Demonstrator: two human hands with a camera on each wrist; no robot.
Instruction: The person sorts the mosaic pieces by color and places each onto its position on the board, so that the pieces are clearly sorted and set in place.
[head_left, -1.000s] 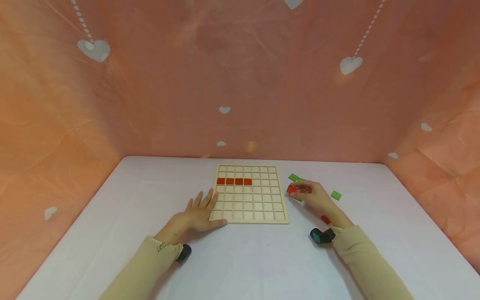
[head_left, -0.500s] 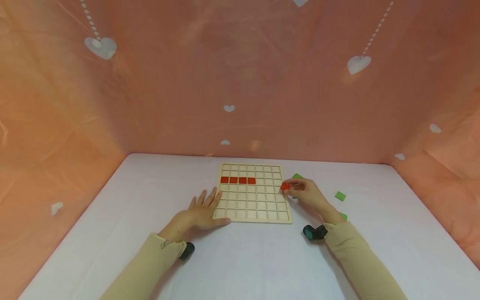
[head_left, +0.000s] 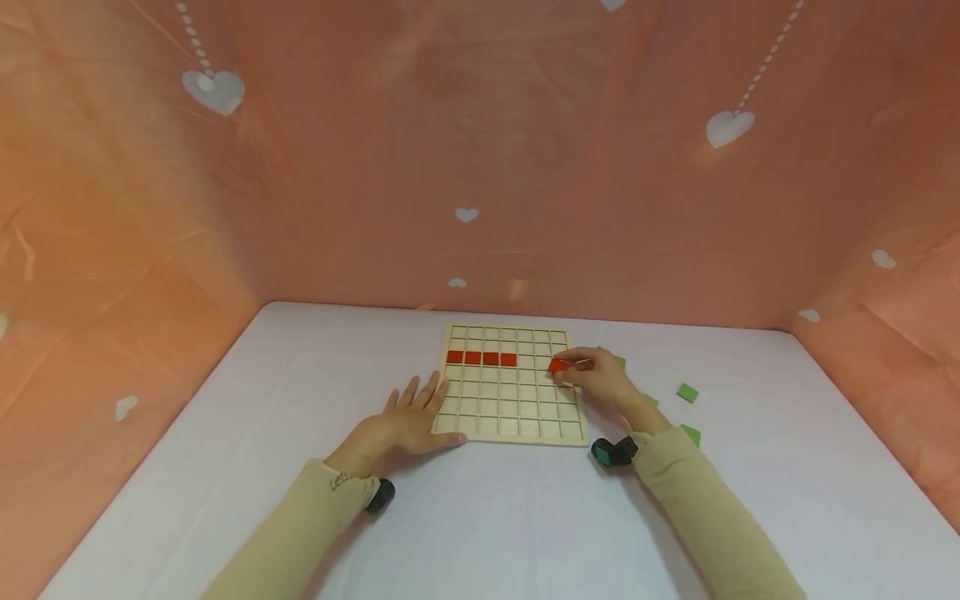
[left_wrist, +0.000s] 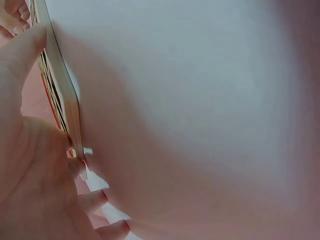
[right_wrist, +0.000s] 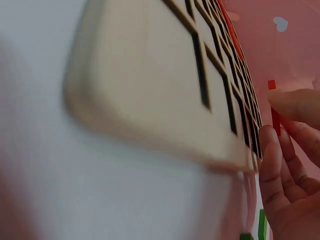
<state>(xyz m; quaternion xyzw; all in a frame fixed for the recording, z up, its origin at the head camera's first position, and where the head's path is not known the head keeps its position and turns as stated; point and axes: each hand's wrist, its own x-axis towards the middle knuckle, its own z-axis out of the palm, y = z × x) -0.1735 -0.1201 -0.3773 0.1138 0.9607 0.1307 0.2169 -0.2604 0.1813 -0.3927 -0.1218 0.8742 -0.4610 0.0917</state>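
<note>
A square wooden grid board (head_left: 491, 440) lies on the white table, with a row of several red tiles (head_left: 491, 359) set in its cells from the left edge. My left hand (head_left: 408, 427) rests at the board's left front corner, fingers spread and straight, the thumb along the front edge. Over the board's right side, my right hand (head_left: 606, 379) pinches a red square tile (head_left: 557, 366) between thumb and fingers. In the right wrist view that tile (right_wrist: 275, 117) appears edge-on, tilted up off the board.
Several green tiles (head_left: 687, 392) lie loose on the table to the right of the board, some partly behind the right hand and forearm. A pink cloth with white hearts (head_left: 731, 127) hangs around the table's back and sides.
My right hand has carried the red tile leftward from the loose tiles to above the board's right columns. The left hand stays at the board's corner; the head view has shifted slightly.
</note>
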